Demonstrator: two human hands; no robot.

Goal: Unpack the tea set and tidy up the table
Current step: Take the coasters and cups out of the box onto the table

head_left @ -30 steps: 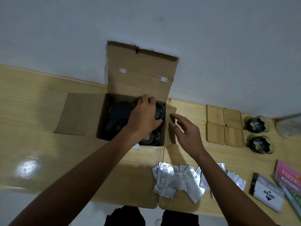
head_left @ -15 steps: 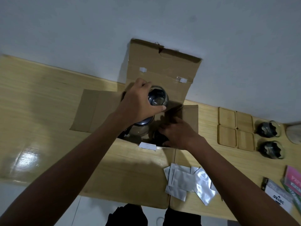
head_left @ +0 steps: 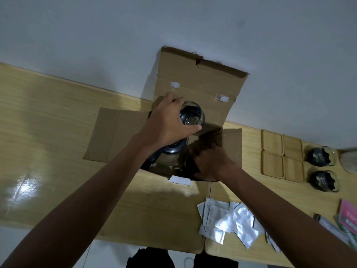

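An open cardboard box (head_left: pixel 197 84) stands on the wooden table (head_left: pixel 58 122) against the wall. My left hand (head_left: pixel 166 122) grips a clear glass cup (head_left: pixel 192 116) and holds it above the box opening. Below it, inside the box, sits a glass teapot with a dark lid (head_left: pixel 172 153). My right hand (head_left: pixel 210 163) reaches into the right side of the box, fingers on dark packing material (head_left: pixel 190 167); whether it grips that is unclear. Two more glass cups (head_left: pixel 319 156) (head_left: pixel 323 180) with dark paper inside stand at the right.
Several square wooden coasters (head_left: pixel 282 156) lie in a block right of the box. Several silver foil sachets (head_left: pixel 229 221) are scattered near the front edge. A pink packet (head_left: pixel 348 216) and other packets lie at the far right. A pale round object (head_left: pixel 349 161) sits by the wall.
My left hand has lifted the glass cup up out of the box. My right hand went from hovering beside the box's right flap down into the box.
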